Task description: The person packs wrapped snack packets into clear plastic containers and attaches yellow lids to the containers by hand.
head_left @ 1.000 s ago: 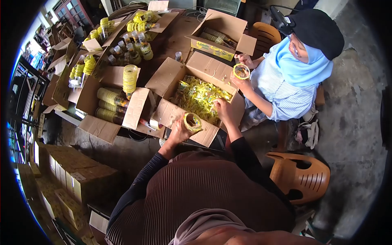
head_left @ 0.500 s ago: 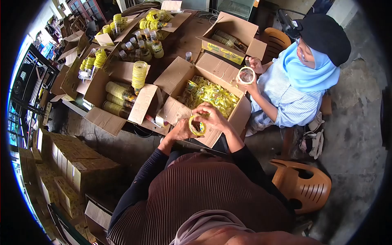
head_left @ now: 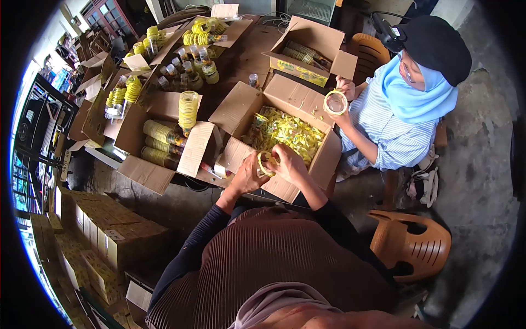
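My left hand (head_left: pixel 247 174) is wrapped round a yellow-rimmed round container (head_left: pixel 259 163), its open end tilted toward the right. My right hand (head_left: pixel 291 166) is closed at the rim's right side, fingers bent against it; whether it pinches something small there I cannot make out. Both hands are over the near flaps of a cardboard box (head_left: pixel 330 147) filled with small yellow packets (head_left: pixel 290 133). To the right a co-worker (head_left: pixel 394 118) holds a clear jar with a yellowish rim (head_left: pixel 335 102) in both hands.
A carton (head_left: pixel 131 131) on the left holds stacked yellow-rimmed containers, with another stack (head_left: pixel 188 109) upright by it. Clear jars (head_left: pixel 189 71) crowd the table behind. A lemon-printed box (head_left: pixel 301 71) stands farther back. An orange chair (head_left: pixel 411 244) is at my right, cartons (head_left: pixel 109 225) at my left.
My right hand has shifted slightly right and down along the container's rim. The container has turned, its opening now more side-on. The co-worker's jar has moved a little to the right.
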A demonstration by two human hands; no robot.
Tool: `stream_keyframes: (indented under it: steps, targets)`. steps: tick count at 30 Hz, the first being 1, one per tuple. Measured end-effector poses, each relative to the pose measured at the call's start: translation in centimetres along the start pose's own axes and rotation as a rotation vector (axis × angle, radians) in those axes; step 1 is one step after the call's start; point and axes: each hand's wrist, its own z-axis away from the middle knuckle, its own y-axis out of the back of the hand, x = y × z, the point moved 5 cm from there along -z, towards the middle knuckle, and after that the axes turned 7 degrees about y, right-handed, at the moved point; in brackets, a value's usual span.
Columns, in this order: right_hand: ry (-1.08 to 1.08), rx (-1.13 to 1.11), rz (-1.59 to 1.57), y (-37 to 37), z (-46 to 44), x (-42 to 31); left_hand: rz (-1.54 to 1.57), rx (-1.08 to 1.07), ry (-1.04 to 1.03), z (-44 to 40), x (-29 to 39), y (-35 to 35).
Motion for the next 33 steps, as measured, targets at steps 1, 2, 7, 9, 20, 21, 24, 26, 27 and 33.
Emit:
stream_keyframes:
  steps: [1, 2, 7, 9, 20, 21, 24, 26, 27, 33]
  targets:
    - [0.025, 0.019, 0.099, -0.3, -0.4, -0.2, -0.062, 0.017, -0.027, -0.1, -0.1, 0.0]
    - [0.049, 0.039, 0.198, -0.4, -0.8, -0.3, -0.124, 0.033, -0.054, -0.2, -0.3, 0.1]
    - [0.134, -0.071, 0.207, 0.1, -2.5, -1.4, 0.056, -0.160, 0.007, -1.4, 0.2, 1.8]
    - [0.189, -0.163, 0.165, 0.1, -3.0, -1.8, 0.029, -0.254, -0.033, -2.1, -0.3, 2.3]
    - [0.363, -0.149, 0.235, 0.3, -3.5, -2.3, 0.288, -0.589, 0.018, -3.3, -1.9, 0.2]
    - [0.299, -0.151, 0.168, 0.4, -3.4, -1.9, 0.232, -0.518, -0.036, -3.4, -1.6, 0.4]
    - [0.214, -0.139, 0.102, -0.4, -2.7, -0.5, 0.114, -0.379, -0.129, -3.3, -0.5, 0.2]
    - [0.112, -0.068, 0.078, -1.1, -1.9, 0.6, -0.081, -0.320, 0.049, -3.3, -1.0, -0.4]
    - [-0.004, -0.095, -0.023, -1.8, -1.5, 1.4, -0.112, -0.272, 0.053, -3.4, -1.7, -0.9]
    - [-0.278, 0.039, -1.514, -1.0, 0.6, 4.4, 0.069, -0.159, 0.101, -2.6, -0.9, 0.3]
